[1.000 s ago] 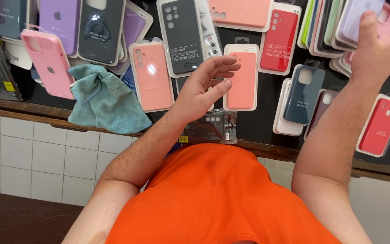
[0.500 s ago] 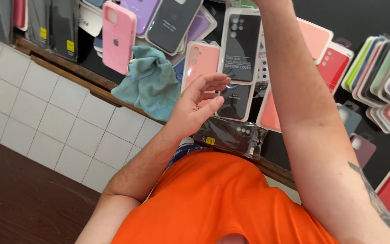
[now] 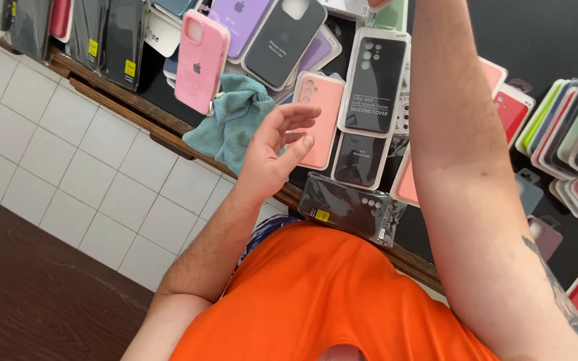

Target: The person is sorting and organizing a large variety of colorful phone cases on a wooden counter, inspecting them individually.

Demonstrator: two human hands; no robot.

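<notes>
Left hand hovers open, fingers loosely curled, just before a salmon-pink phone case lying among the cases on the dark counter; right hand out of frame.

There is only one view, from a camera on the person's head. It looks steeply down past the orange shirt at the bottom edge and out over the bench, which runs slantwise from upper left to lower right, so the whole view is tilted. It sits close: the left hand fills the middle, and the right forearm crosses the frame, its hand nearly all cut off at the top edge. White tiles and dark floor show lower left.
</notes>
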